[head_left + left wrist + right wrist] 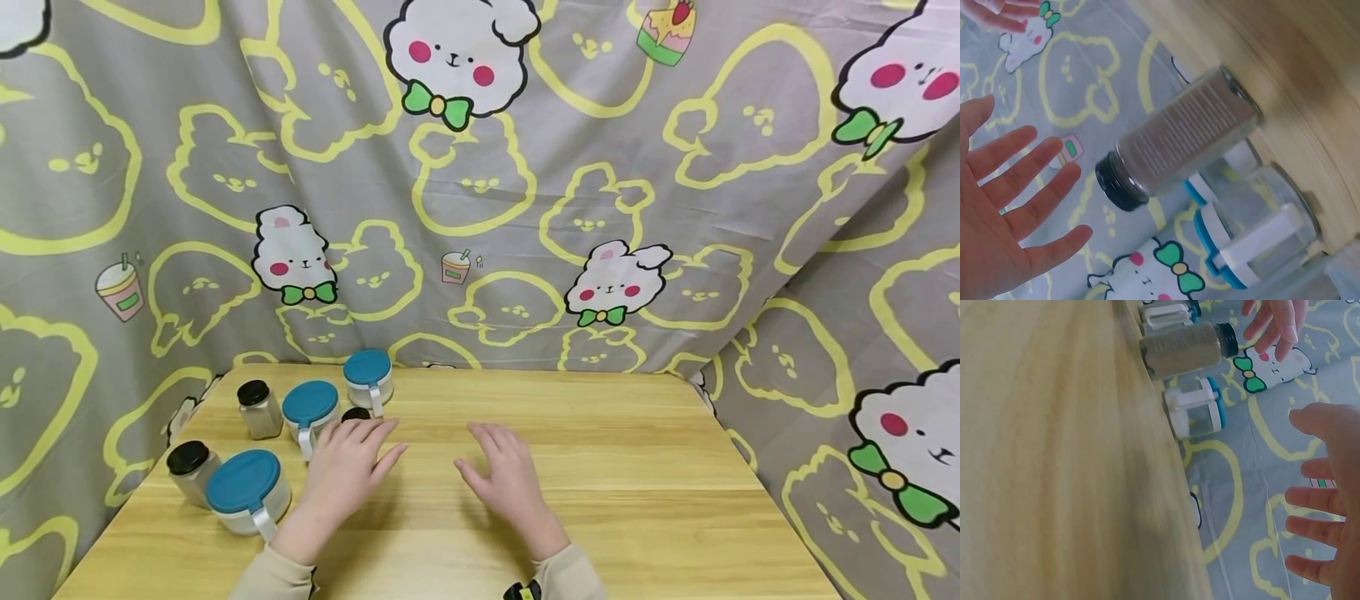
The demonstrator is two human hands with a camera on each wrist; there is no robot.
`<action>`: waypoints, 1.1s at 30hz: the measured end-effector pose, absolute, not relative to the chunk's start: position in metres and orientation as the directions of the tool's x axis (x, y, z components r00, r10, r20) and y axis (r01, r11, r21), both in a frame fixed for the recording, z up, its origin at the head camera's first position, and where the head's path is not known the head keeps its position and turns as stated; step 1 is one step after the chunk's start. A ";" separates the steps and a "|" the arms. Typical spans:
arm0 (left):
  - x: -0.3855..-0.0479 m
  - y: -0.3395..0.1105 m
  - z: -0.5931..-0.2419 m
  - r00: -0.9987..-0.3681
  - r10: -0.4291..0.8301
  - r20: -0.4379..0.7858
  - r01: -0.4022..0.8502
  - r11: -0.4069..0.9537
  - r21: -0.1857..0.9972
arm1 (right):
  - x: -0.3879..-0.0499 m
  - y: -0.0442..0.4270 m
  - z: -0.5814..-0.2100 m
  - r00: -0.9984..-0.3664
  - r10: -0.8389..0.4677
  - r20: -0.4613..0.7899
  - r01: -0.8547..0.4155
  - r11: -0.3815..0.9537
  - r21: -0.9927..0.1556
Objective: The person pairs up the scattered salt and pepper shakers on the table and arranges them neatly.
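Note:
My left hand (347,462) hovers over the table's left half with spread fingers and holds nothing. It partly hides a jar with a black lid (356,413). In the left wrist view this jar (1185,131) has brown contents and printed lines, and stands apart from the fingers (1041,206). Near mid-table my right hand (506,475), also empty, is held with fingers extended and apart. Beyond it in the right wrist view are the same jar (1185,351) and a clear canister with a blue lid and white handle (1194,411).
Blue-lidded canisters stand at the back (369,379), middle (311,406) and front left (247,487). Two more black-lidded jars, one farther back (260,412) and one nearer (193,473), are at the wooden table's (637,467) left edge. A patterned curtain (480,200) hangs behind.

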State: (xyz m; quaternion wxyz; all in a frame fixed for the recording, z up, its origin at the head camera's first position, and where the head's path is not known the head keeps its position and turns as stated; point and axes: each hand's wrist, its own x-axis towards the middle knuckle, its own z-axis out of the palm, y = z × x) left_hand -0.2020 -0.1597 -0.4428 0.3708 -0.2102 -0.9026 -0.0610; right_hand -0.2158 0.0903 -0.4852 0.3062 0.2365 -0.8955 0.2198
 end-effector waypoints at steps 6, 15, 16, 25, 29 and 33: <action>-0.202 -0.168 -0.440 -0.639 0.302 0.707 0.412 0.911 -0.016 | -0.214 0.084 -0.490 -0.710 -0.306 0.634 -0.567 0.782 -0.257; -0.205 -0.180 -0.438 -0.731 0.241 0.639 0.359 0.932 0.058 | -0.214 0.075 -0.496 -0.720 -0.328 0.611 -0.564 0.789 -0.242; -0.206 -0.182 -0.438 -0.744 0.232 0.626 0.349 0.935 0.068 | -0.215 0.074 -0.496 -0.719 -0.331 0.611 -0.566 0.789 -0.238; -0.209 -0.193 -0.440 -0.803 0.167 0.573 0.279 0.954 0.113 | -0.227 0.065 -0.497 -0.686 -0.352 0.637 -0.599 0.770 -0.220; -0.211 -0.194 -0.440 -0.847 0.114 0.520 0.238 0.954 0.179 | -0.234 0.060 -0.496 -0.684 -0.365 0.632 -0.607 0.765 -0.215; -0.212 -0.194 -0.439 -0.891 0.044 0.453 0.182 0.947 0.266 | -0.241 0.056 -0.496 -0.692 -0.375 0.616 -0.606 0.766 -0.214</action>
